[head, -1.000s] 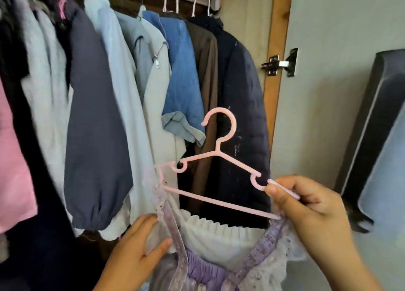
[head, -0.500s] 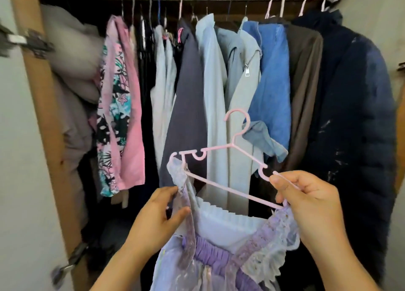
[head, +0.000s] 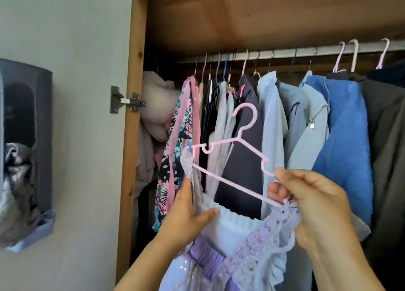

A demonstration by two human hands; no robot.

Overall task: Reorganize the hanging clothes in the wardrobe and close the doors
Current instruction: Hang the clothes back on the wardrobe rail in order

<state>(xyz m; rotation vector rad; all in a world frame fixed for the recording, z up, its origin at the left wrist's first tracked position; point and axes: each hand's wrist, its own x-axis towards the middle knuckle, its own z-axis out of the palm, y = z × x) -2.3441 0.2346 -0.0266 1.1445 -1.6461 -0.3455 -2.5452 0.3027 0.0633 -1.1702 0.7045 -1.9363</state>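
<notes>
A pink plastic hanger [head: 230, 157] is held up in front of the open wardrobe, hook upward, tilted down to the right. A lilac frilled dress [head: 241, 247] hangs from it by its straps. My right hand [head: 311, 207] pinches the hanger's right end and the strap there. My left hand [head: 186, 216] grips the dress's left strap and neckline just below the hanger's left end. Behind, the metal rail [head: 285, 54] carries many hung clothes: a pink floral garment [head: 182, 137], pale blue shirts [head: 271, 126], a blue denim jacket [head: 341, 148] and dark coats.
The wardrobe's wooden side post [head: 133, 115] with a metal hinge [head: 127, 101] stands at the left, beside the open grey door [head: 76, 115]. A fabric organiser [head: 24, 148] with clothes hangs on that door. A pale bundle [head: 157, 106] is stuffed at the rail's left end.
The view has swung left and upward, showing the rail, the left post and the door. Both hands have lifted the hanger and dress higher towards the rail's left half.
</notes>
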